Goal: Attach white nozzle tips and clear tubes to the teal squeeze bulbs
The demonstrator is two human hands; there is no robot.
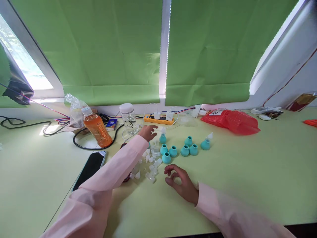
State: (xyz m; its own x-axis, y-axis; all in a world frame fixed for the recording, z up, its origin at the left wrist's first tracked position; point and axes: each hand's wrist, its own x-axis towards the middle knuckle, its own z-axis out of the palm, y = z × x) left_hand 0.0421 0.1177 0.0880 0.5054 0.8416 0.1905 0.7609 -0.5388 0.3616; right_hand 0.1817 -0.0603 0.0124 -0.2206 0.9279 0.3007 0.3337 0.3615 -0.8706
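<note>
My left hand [148,132] reaches over the table with its fingers apart and nothing visible in them. Just right of it stands a teal squeeze bulb [162,138] with a clear tip on top; another teal bulb is partly hidden below that hand. My right hand [182,185] hovers nearer the front, fingers curved, with a gap between thumb and forefinger. Between the hands lies a pile of clear plastic pieces [153,169]. Beside it several open-necked teal bulbs [173,151] stand upright in two clusters. Farther right, one tipped bulb [205,144] carries a clear, tilted tip.
Left of the forearm are a phone [89,168] and a leaning orange drink bottle [97,128]. Behind stand a lidded clear jar [128,122] and an orange power strip [158,119] with chargers and cables. A red plastic bag [231,122] lies at the back right.
</note>
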